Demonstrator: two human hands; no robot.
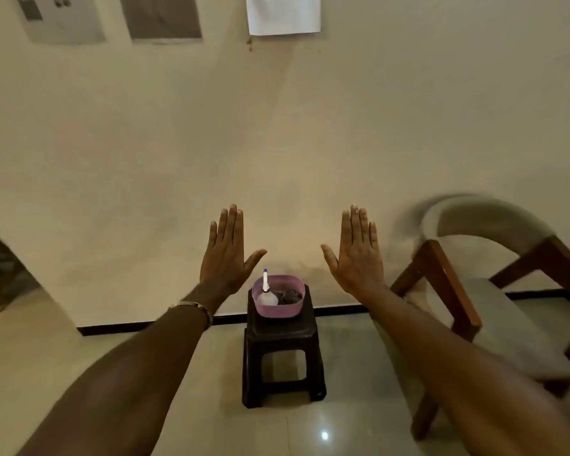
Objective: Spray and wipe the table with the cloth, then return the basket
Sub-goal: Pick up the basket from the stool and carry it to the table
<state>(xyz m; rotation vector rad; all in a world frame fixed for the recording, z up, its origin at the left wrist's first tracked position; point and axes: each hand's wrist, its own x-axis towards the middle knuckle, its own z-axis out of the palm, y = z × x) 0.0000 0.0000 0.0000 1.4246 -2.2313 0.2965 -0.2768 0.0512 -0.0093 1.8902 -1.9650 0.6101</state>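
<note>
A pink plastic basket stands on a small dark stool against the wall. Inside it are a white spray bottle with a blue-tipped nozzle, on the left, and a dark crumpled cloth on the right. My left hand is raised above and left of the basket, fingers straight, holding nothing. My right hand is raised above and right of it, fingers straight too and empty. Both hands show their backs. No table is in view.
A wooden chair with a pale cushioned seat stands to the right of the stool, close to my right arm. A cream wall with papers pinned high up is behind. The floor is glossy tile. A doorway opens at far left.
</note>
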